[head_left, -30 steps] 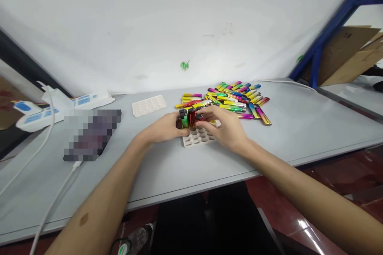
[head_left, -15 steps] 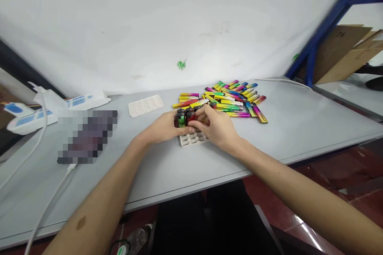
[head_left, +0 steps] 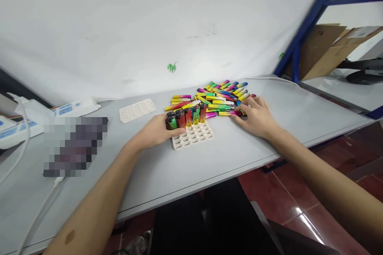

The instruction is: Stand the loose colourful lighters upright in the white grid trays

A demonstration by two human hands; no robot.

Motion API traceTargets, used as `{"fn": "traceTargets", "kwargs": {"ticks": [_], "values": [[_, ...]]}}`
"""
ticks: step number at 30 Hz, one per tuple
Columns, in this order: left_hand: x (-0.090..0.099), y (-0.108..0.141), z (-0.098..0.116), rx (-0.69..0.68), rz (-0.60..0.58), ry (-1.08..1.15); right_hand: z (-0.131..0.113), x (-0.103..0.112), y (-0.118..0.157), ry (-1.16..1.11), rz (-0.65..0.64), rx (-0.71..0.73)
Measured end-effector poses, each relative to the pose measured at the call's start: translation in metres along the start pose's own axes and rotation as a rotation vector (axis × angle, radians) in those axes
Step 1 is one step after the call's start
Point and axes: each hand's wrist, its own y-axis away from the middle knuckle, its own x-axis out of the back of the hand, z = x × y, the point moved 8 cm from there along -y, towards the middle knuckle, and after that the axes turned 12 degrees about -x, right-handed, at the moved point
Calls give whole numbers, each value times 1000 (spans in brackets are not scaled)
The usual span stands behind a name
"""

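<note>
Several lighters (head_left: 188, 117) with shiny coloured bodies and black tops stand upright in the back holes of a white perforated tray (head_left: 194, 138). My left hand (head_left: 155, 131) curls around the left end of this row, thumb in front and fingers hidden behind. A loose heap of lighters (head_left: 218, 97) in yellow, green, magenta and blue lies behind and to the right of the tray. At the heap's right front edge is my right hand (head_left: 254, 115), its thumb and fingers apart over the lighters there. Part of a lighter shows beneath its palm.
A second white tray (head_left: 137, 110) lies at the back left. Further left are power strips (head_left: 70, 107), a blurred-out dark object (head_left: 80, 143) and a white cable (head_left: 38, 215). A white wall (head_left: 149, 28) rises behind the table; cardboard boxes (head_left: 323, 51) stand beyond a blue frame (head_left: 311, 20).
My right hand has left the standing lighters and moved right to the heap, uncovering the row and the tray's front holes. My left hand stays around the row. The whole view has shifted slightly.
</note>
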Motion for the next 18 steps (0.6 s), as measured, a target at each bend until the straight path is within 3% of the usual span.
{"fn": "traceTargets", "kwargs": {"ticks": [3,8,10,14,18], "values": [[-1,0,-1,-5,-16,14,8,-1,3,-169,-76,-12],[-1,0,-5,29,-47,-28,-2,0,-5,-873,-231,-225],[0,1,-4,32,-53,-33,-12,-1,-10,-1063,-240,-279],[3,4,1,3,-53,7,-42,-5,-23,-1181,-225,-293],[6,6,1,-2,-60,40,-71,-26,-24,-1248,-422,-373]]}}
